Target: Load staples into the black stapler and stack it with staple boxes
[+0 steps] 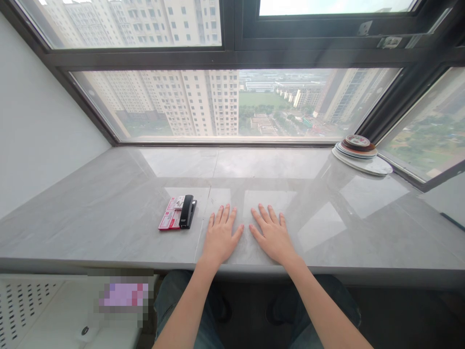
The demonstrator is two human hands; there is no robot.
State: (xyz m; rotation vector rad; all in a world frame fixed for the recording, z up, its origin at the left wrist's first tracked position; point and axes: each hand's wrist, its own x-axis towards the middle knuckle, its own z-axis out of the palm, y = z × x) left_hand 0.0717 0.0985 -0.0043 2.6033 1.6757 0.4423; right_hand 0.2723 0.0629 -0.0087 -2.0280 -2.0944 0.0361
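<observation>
At the far left, a white wall [43, 111] is rising beside the grey, glossy surface [90, 218]. Below the surface's front edge, a white unit [54, 315] with rows of small slots is standing; a pixelated patch is hiding part of it. Further right, the red-and-white boxes [169, 216] are lying flat on the left-middle part of the surface. At their right side, the black stapler [186, 213] is lying lengthwise, pointing away from the person and covering part of the boxes from view; whether it is resting on them or beside them, I cannot tell.

Just right of the stapler and apart from it, the left hand [220, 240] is resting palm down on the surface, its fingers [225, 215] spreading apart and gripping nothing. Next, the right hand [274, 237] is resting palm down likewise, its fingers [264, 214] also spreading apart and holding nothing; the two thumbs are pointing toward each other without touching. At the far right, well apart from the hands, a stack of round plate-like pieces [358, 152] is sitting near the dark window frame [378, 116].
</observation>
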